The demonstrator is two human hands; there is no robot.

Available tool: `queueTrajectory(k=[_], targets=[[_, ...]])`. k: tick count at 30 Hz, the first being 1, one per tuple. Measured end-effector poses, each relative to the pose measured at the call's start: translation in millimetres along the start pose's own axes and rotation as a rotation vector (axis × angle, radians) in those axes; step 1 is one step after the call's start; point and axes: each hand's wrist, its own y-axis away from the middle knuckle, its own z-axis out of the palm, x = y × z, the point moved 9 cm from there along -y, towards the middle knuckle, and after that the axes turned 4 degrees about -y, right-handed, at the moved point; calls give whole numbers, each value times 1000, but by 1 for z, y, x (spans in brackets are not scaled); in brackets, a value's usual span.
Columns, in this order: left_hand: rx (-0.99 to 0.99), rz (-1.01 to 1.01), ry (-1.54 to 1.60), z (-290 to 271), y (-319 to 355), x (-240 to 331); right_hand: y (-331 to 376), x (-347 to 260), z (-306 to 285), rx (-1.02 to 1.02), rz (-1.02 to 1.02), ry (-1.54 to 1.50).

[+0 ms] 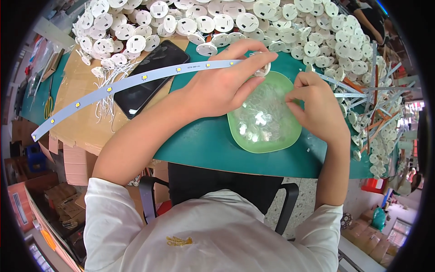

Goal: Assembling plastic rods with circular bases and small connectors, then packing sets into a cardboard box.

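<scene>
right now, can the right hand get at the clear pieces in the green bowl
Probably yes: the right hand is by the rim of the green bowl, whose open top leaves the clear pieces exposed.

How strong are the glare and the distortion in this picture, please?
Head view: strong glare spots on the clear pieces in the green bowl; head view: the teal table bows along its front edge, and the corners go black; head view: left hand and right hand look fairly sharp.
</scene>
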Motion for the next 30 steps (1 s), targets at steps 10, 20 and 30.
queueTrajectory(k=[10,20,30], targets=[[-15,20,-36,-1,-4,2,4,-14,-7,36,-110,-246],[-73,64,-37,2,-7,10,10,-19,10,-29,-228,-310],[-72,101,-41,2,-6,14,10,-36,18,-11,-303,-378]])
